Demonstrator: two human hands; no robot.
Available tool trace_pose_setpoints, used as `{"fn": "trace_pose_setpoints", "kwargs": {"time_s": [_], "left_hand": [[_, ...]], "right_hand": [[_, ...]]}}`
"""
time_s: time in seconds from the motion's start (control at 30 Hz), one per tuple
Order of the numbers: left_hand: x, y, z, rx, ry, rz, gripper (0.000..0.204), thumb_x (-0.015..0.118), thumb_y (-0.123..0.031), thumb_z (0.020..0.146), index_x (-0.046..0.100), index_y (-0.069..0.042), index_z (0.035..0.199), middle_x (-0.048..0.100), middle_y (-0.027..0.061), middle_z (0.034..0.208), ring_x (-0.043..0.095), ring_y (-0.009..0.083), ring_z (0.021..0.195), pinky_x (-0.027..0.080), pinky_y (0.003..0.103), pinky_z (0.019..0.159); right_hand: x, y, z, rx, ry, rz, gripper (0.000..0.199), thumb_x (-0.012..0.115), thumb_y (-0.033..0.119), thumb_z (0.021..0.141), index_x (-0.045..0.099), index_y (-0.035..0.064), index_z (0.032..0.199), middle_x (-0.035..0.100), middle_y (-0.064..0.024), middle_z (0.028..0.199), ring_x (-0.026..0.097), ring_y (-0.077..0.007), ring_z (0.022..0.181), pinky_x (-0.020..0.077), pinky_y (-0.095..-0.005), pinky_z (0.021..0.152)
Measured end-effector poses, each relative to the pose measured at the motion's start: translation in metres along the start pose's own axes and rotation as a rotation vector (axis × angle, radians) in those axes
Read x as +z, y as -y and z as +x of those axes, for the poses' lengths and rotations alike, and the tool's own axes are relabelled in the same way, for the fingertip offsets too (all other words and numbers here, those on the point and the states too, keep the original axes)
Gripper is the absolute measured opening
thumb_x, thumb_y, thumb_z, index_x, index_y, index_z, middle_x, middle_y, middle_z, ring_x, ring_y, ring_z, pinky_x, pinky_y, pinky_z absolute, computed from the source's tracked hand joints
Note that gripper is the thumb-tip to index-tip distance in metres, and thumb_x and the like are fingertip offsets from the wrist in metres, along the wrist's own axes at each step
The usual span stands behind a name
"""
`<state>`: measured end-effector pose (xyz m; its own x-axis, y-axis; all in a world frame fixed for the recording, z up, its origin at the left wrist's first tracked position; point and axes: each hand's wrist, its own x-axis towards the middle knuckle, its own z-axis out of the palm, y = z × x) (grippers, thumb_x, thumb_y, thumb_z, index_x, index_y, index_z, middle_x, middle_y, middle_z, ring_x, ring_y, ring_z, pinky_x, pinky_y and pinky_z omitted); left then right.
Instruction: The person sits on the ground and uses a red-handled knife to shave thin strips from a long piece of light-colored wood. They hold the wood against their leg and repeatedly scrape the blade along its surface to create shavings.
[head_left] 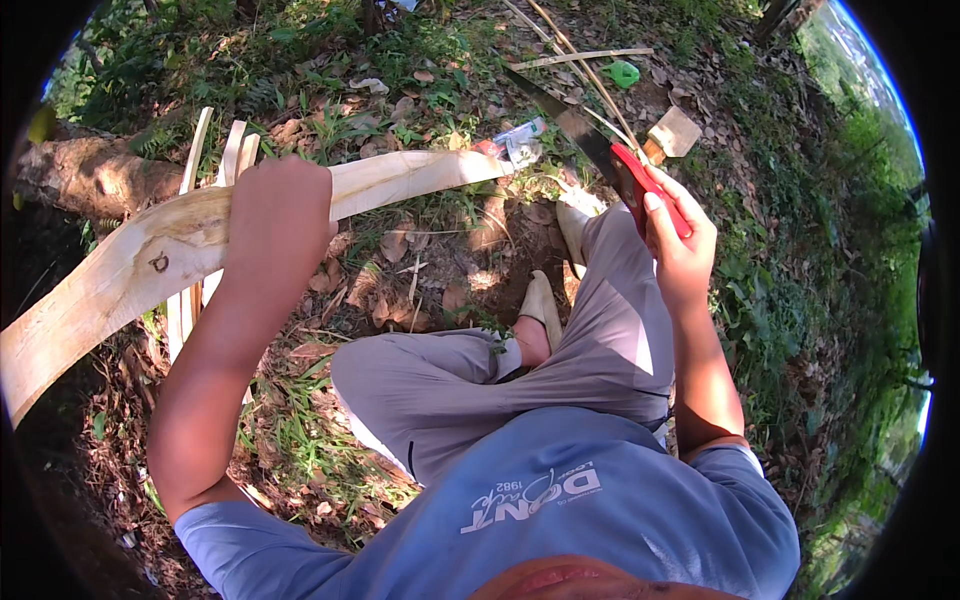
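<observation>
"What was the left hand (280, 215) doing?"

"It was clenched on a pale wooden plank (175, 245), its fingertips hidden. The plank stretched from the left edge toward the middle, in front of the person's bent legs (530, 365)."

"And the right hand (684, 245)?"

"It grasped a saw (590, 138) by the red handle, the dark blade slanting away up and leftward, apart from the plank's end."

"What lay nearby?"

"A wooden mallet (675, 132) beyond the right hand, and a log (95, 177) at far left."
</observation>
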<state>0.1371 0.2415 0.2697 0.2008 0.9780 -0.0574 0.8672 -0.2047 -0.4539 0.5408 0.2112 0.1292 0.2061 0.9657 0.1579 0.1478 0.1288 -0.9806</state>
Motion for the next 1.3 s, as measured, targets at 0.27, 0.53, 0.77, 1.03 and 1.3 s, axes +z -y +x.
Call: {"fn": "trace_pose_setpoints", "kwargs": {"time_s": [0.27, 0.53, 0.77, 1.03, 1.3], "left_hand": [[-0.082, 0.054, -0.1, -0.034, -0.079, 0.036, 0.059, 0.094, -0.026, 0.07, 0.075, -0.001, 0.119, 0.07, 0.0162, 0.101, 0.07, 0.0354, 0.099, 0.055, 0.048, 0.088], [-0.108, 0.051, -0.178, -0.114, 0.03, 0.064, 0.069, 0.094, -0.027, 0.07, 0.074, 0.0, 0.131, 0.066, 0.0154, 0.101, 0.065, 0.0356, 0.1, 0.052, 0.048, 0.09], [-0.094, 0.017, -0.197, -0.143, 0.258, -0.078, 0.047, 0.093, -0.03, 0.075, 0.078, 0.0, 0.108, 0.071, 0.0186, 0.088, 0.072, 0.0371, 0.086, 0.056, 0.048, 0.08], [0.002, -0.016, -0.155, -0.047, 0.231, -0.248, 0.048, 0.091, -0.045, 0.079, 0.075, -0.003, 0.096, 0.073, 0.0167, 0.091, 0.075, 0.0368, 0.086, 0.06, 0.048, 0.08], [0.019, -0.029, -0.161, -0.252, 0.405, -0.343, 0.049, 0.092, -0.047, 0.077, 0.079, -0.004, 0.096, 0.076, 0.0184, 0.093, 0.077, 0.0355, 0.089, 0.061, 0.047, 0.081]], "right_hand": [[0.039, 0.009, -0.019, -0.084, 0.12, -0.095, 0.034, 0.074, 0.011, 0.104, 0.072, -0.0028, 0.136, 0.075, -0.0015, 0.097, 0.062, -0.0049, 0.085, 0.0499, -0.0229, 0.078], [0.049, 0.025, -0.043, -0.15, 0.166, -0.113, 0.035, 0.073, 0.011, 0.105, 0.072, 0.0003, 0.138, 0.076, -0.0021, 0.101, 0.063, -0.0048, 0.087, 0.05, -0.0228, 0.078], [0.064, 0.027, -0.06, -0.081, 0.272, -0.047, 0.035, 0.072, 0.013, 0.106, 0.071, -0.0009, 0.138, 0.078, -0.0038, 0.104, 0.064, -0.0055, 0.091, 0.0509, -0.023, 0.082], [0.065, 0.019, -0.073, -0.036, 0.312, -0.035, 0.036, 0.073, 0.015, 0.106, 0.071, -0.0036, 0.137, 0.078, -0.0072, 0.111, 0.064, -0.0066, 0.095, 0.0519, -0.0241, 0.085], [0.068, 0.016, -0.076, -0.036, 0.317, -0.066, 0.036, 0.072, 0.014, 0.106, 0.07, -0.0046, 0.137, 0.078, -0.012, 0.119, 0.069, -0.0125, 0.107, 0.0532, -0.028, 0.095]]}}
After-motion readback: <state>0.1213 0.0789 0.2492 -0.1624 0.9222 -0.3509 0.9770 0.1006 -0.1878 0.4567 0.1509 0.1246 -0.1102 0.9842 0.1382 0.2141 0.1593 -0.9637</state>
